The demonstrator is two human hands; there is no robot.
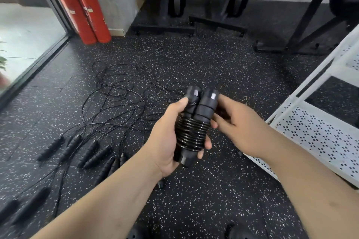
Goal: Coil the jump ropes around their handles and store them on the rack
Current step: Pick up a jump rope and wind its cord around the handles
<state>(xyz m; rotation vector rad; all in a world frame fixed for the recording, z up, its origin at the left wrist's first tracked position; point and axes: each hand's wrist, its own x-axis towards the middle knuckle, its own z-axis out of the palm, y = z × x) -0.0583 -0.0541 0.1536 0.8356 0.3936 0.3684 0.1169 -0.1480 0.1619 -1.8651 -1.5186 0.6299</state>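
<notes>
My left hand [167,139] grips a black jump rope bundle [194,122]: two handles held side by side with thin cord wound tightly around their middle. My right hand [239,122] is at the bundle's right side, its fingers curled against the upper part of the right handle. Whether it pinches the cord end is hidden. Several more black jump ropes lie on the speckled floor: their handles [91,153] in a row at the left, their cords [120,99] tangled behind. The white perforated metal rack [320,137] stands at the right.
Two red fire extinguishers [85,11] stand by the wall at the back left, beside a glass door [25,40]. Black gym machine frames [194,21] stand along the back wall. Dark handles [29,205] lie at the lower left edge.
</notes>
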